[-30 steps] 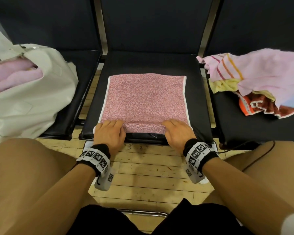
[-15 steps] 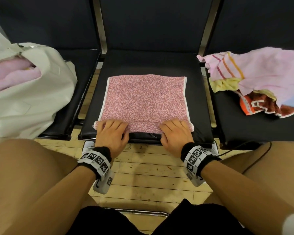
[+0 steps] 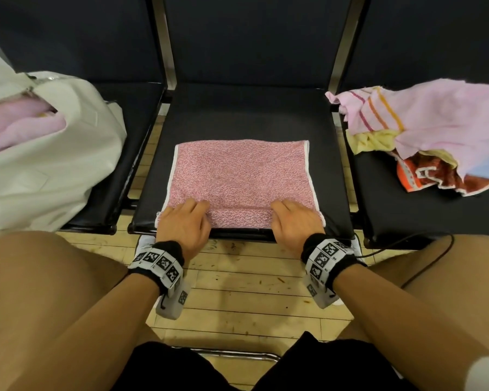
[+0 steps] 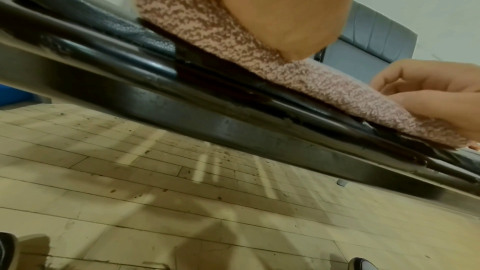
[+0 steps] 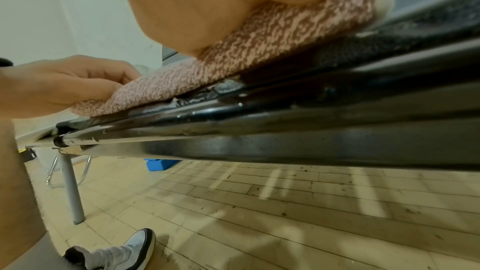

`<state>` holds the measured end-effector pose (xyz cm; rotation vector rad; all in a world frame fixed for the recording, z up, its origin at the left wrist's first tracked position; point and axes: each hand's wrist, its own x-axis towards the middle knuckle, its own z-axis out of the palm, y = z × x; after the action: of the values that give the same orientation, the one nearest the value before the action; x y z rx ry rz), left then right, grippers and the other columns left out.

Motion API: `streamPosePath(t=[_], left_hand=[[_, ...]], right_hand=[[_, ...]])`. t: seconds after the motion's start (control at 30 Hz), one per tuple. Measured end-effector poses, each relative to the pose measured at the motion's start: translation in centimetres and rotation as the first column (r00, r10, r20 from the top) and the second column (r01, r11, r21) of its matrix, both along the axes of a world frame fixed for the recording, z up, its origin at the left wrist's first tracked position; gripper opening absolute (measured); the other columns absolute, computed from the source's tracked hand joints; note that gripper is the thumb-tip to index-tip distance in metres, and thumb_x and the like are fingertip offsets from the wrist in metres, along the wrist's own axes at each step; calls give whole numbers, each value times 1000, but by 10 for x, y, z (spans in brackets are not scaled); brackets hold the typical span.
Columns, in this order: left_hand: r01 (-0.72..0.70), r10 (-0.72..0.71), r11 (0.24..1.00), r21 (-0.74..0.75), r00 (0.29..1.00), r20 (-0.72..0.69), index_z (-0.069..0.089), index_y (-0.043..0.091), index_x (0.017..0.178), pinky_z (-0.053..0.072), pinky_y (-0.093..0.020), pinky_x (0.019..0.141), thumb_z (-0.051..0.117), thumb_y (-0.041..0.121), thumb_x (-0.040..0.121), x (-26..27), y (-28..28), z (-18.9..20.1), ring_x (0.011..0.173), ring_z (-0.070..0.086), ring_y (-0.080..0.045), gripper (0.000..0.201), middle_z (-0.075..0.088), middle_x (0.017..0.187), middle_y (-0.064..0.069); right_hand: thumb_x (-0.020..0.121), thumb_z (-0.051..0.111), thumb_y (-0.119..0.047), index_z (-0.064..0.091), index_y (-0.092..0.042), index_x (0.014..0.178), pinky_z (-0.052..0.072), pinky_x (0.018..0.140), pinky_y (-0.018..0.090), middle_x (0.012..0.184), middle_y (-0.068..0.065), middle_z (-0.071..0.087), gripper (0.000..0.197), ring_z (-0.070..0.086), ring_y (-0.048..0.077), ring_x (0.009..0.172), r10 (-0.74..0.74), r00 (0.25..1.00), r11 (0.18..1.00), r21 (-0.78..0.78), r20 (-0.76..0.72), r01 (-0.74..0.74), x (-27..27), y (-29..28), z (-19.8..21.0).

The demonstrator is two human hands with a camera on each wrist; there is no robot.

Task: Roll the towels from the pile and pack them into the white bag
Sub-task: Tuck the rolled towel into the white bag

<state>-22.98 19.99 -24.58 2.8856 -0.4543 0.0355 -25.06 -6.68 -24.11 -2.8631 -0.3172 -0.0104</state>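
While both hands press on the rolled near edge of the pink speckled towel, the rest of it lies flat on the black middle seat, stretching away beyond the fingers. The left hand sits on the roll's left end, its fingers bent over the top of the roll in a grip that holds the towel; the right hand does the same at the right end, with a bare stretch of roll between the two grips. In the left wrist view the palm bears down on the nubbly cloth, and the right wrist view shows the roll resting at the seat's front edge under the heel of the hand.

Well off to the left of the left grip, the white bag slumps on the neighbouring seat with pale pink cloth showing in its mouth. Well off to the right of the right grip, the pile of towels lies crumpled on the third seat. Below the wrists is a wooden floor.
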Motion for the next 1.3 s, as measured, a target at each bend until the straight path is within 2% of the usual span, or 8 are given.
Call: streamPosePath(t=[0.2, 0.3, 0.43, 0.53, 0.83, 1.03, 1.17, 1.3], left_hand=[[-3, -2, 1000, 24, 977, 212, 67, 21, 100, 33, -43, 87, 64, 23, 86, 1, -3, -4, 91, 54, -26, 15, 60, 97, -2], [34, -45, 998, 54, 972, 231, 68, 21, 95, 35, -41, 79, 73, 12, 82, 2, -4, -9, 86, 54, -27, 16, 64, 93, -1], [30, -34, 999, 24, 980, 198, 66, 20, 104, 37, -41, 84, 58, 24, 93, -2, -3, -9, 90, 55, -27, 14, 66, 99, -1], [49, -55, 998, 42, 987, 150, 62, 19, 113, 37, -43, 93, 51, 43, 91, -8, -2, -10, 101, 54, -26, 34, 62, 108, 0], [0, -5, 999, 40, 991, 132, 64, 22, 114, 32, -41, 95, 32, 35, 92, -1, -3, -3, 94, 60, -23, 42, 72, 99, 3], [-16, 14, 999, 51, 999, 39, 54, 21, 128, 33, -42, 90, 38, 40, 94, 0, -5, -1, 94, 61, -23, 43, 69, 100, 1], [-11, 4, 1000, 28, 972, 236, 64, 23, 110, 30, -43, 92, 60, 29, 91, 1, -5, 0, 97, 55, -24, 20, 63, 102, 1], [65, -70, 997, 30, 969, 237, 66, 21, 93, 35, -40, 77, 43, 30, 93, 0, -7, -6, 85, 54, -26, 24, 66, 93, 0]], right_hand=[[87, 67, -18, 65, -19, 89, 33, 78, 34, 94, -2, 62, 3, 55, 23, 85, 46, 953, 997, -77, 300, -24, 2, -2, -13], [89, 67, -23, 68, -22, 89, 29, 76, 34, 93, -4, 62, 1, 53, 22, 84, 102, 933, 984, -171, 346, -45, 1, -4, -18], [94, 47, -46, 67, -18, 106, 37, 82, 38, 104, -2, 63, 36, 55, 23, 94, 57, 972, 991, -130, 228, -28, -11, 0, -13], [94, 45, -43, 64, -18, 114, 41, 88, 39, 109, -1, 62, 38, 55, 23, 100, 43, 983, 992, -125, 177, -21, -16, 1, -14], [99, 21, -34, 59, -18, 117, 40, 96, 37, 108, 1, 67, 46, 58, 24, 102, 20, 999, 994, -104, 35, -16, -6, -2, -6], [100, 48, -28, 59, -17, 105, 41, 82, 37, 97, 0, 64, 17, 58, 22, 84, -18, 989, 999, 42, 148, 12, -6, -7, -5], [85, 66, -13, 68, -19, 93, 31, 80, 37, 102, -1, 63, 11, 56, 24, 88, 49, 945, 995, -95, 322, -19, -2, -8, -14], [80, 45, -17, 70, -17, 101, 30, 81, 35, 102, -1, 65, 33, 55, 23, 91, 124, 953, 989, -111, 276, -96, -6, -2, -12]])
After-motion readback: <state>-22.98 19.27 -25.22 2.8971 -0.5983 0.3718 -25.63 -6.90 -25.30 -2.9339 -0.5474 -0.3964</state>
